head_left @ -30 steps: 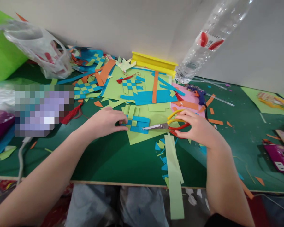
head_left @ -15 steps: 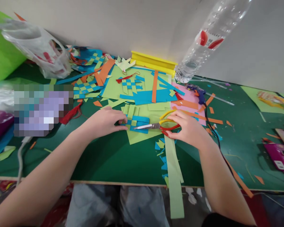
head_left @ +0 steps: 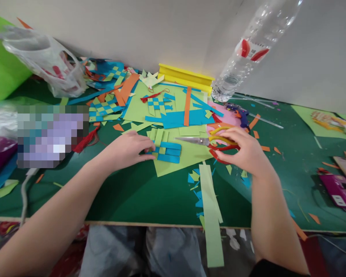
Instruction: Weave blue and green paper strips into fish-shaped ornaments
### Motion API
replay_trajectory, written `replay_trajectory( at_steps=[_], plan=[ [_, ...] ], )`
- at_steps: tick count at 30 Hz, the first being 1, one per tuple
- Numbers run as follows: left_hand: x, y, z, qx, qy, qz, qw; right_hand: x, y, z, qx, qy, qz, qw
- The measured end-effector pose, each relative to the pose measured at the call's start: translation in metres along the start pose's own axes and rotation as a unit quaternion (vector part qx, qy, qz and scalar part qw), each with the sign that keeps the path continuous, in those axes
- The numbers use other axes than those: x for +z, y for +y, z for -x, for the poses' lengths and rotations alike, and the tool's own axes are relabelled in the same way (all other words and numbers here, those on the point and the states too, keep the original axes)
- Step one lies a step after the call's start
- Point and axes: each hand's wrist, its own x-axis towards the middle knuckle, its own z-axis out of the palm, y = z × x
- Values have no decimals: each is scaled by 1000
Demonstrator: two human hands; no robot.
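Note:
My left hand (head_left: 130, 149) pinches the left edge of a woven piece of blue and light green paper strips (head_left: 168, 152), which lies on a light green sheet (head_left: 161, 169). Blue strip ends point right and green ones point away from me. In my right hand (head_left: 240, 148) are scissors (head_left: 210, 142) with yellow and red handles. Their blades look closed and point left, above the green sheet and apart from the woven piece. Further back lies another woven blue and green piece (head_left: 158, 104) with a red tassel (head_left: 150, 96).
A clear plastic bottle (head_left: 233, 77) stands at the back right by a yellow channel-shaped piece (head_left: 187, 78). A plastic bag (head_left: 60, 73) and a blurred-out purple object (head_left: 57, 134) are on the left. A long green strip (head_left: 212, 215) overhangs the table's front edge. Paper scraps (head_left: 193, 176) lie around.
My right hand has drawn the scissors to the right and slightly up, off the woven piece's blue strips. My left hand stays where it was.

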Motion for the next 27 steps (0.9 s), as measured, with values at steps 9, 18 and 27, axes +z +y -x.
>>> replay_trajectory(
  at_steps=[9,18,27],
  plan=[
    [8,5,-3,64,40,-59,995,17,-6,-4,19,10,50,999],
    [6,7,-3,59,3,-56,997,30,-10,-4,-15,-27,50,998],
    [7,7,-3,76,25,-39,996,27,-9,-5,1,-54,55,997]
  ],
)
